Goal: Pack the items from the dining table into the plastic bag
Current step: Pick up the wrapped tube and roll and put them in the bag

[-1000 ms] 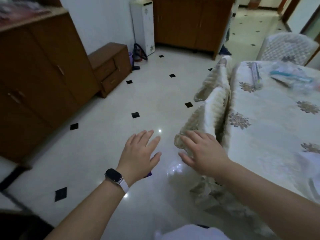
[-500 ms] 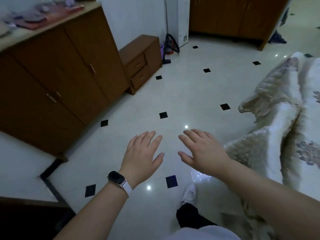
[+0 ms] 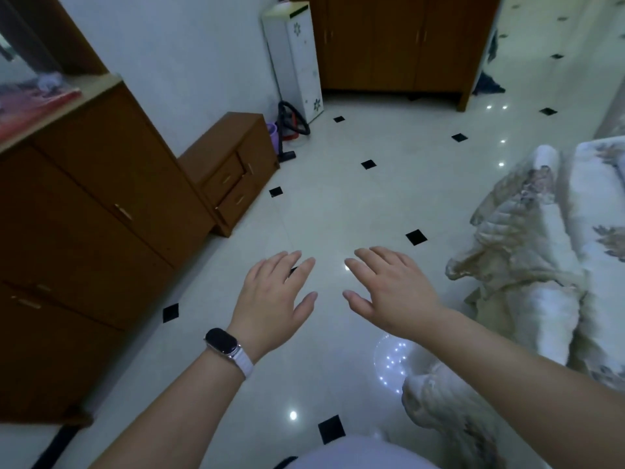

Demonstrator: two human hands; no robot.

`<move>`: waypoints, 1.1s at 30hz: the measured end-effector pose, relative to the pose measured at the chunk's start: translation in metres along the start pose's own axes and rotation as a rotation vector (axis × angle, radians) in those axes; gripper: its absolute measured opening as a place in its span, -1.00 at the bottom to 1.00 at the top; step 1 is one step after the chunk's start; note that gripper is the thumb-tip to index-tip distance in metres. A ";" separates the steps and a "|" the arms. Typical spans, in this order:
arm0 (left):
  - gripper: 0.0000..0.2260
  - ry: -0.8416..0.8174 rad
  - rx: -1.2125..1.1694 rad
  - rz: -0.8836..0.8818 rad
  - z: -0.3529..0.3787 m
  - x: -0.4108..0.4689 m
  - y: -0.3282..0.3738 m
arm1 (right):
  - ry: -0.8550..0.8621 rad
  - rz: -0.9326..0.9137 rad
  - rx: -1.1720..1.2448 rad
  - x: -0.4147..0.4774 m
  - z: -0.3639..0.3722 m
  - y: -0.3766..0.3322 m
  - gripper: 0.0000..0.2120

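Bench [image 3: 595, 211] cloth edge showed right of both hands; left hand [image 3: 274, 299] and right hand [image 3: 389, 292] spread, empty. Packing unstarted; next: turn benchward, find bag.

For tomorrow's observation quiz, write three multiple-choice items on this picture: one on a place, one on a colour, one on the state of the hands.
1. Where is the low two-drawer cabinet?
A. Against the left wall
B. On the table
C. Beside the right arm

2. What colour is the watch strap?
A. Red
B. White
C. Green

3. How are the left hand and right hand?
A. Gripping a bag
B. Clenched
C. Open and empty

Answers: 1 A, it stands by the tall cupboards at the wall; 2 B, the band on the left wrist is white; 3 C, fingers are spread above the floor, holding nothing.
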State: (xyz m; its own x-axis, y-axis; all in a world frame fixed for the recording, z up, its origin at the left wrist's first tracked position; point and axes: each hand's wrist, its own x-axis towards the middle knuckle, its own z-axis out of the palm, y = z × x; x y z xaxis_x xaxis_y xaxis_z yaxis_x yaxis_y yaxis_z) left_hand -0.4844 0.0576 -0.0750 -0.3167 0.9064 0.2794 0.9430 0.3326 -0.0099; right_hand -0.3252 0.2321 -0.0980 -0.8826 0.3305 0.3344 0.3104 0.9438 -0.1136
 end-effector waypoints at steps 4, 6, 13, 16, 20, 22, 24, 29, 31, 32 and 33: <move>-0.56 0.023 -0.002 0.062 0.014 0.048 -0.017 | 0.046 0.048 -0.019 0.026 0.002 0.025 -0.52; -0.57 0.047 -0.026 0.097 0.026 0.076 -0.027 | 0.040 0.089 -0.044 0.041 0.008 0.041 -0.52; -0.59 0.098 -0.144 0.220 0.082 0.179 -0.071 | 0.003 0.208 -0.134 0.114 0.037 0.090 -0.51; -0.58 0.105 -0.192 0.258 0.106 0.233 -0.099 | -0.020 0.282 -0.162 0.159 0.050 0.107 -0.51; -0.58 0.106 -0.254 0.320 0.127 0.304 -0.137 | -0.051 0.326 -0.212 0.221 0.059 0.124 -0.51; -0.59 0.123 -0.284 0.364 0.137 0.339 -0.151 | -0.045 0.364 -0.246 0.246 0.060 0.135 -0.52; -0.59 0.133 -0.310 0.392 0.148 0.374 -0.161 | -0.035 0.406 -0.272 0.266 0.061 0.149 -0.52; -0.59 0.120 -0.391 0.509 0.175 0.444 -0.151 | -0.042 0.560 -0.291 0.283 0.064 0.187 -0.51; -0.59 0.113 -0.408 0.562 0.184 0.472 -0.137 | -0.050 0.611 -0.303 0.285 0.066 0.207 -0.51; -0.60 0.112 -0.412 0.579 0.188 0.486 -0.130 | -0.054 0.635 -0.304 0.285 0.068 0.218 -0.50; -0.60 0.112 -0.411 0.593 0.193 0.501 -0.122 | -0.058 0.658 -0.304 0.286 0.071 0.230 -0.50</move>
State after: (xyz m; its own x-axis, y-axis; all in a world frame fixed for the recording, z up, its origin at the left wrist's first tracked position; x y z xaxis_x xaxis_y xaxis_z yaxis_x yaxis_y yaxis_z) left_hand -0.7777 0.5212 -0.1195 0.2511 0.8644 0.4356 0.9217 -0.3509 0.1651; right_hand -0.5307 0.5441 -0.0947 -0.4943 0.8369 0.2349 0.8602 0.5099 -0.0065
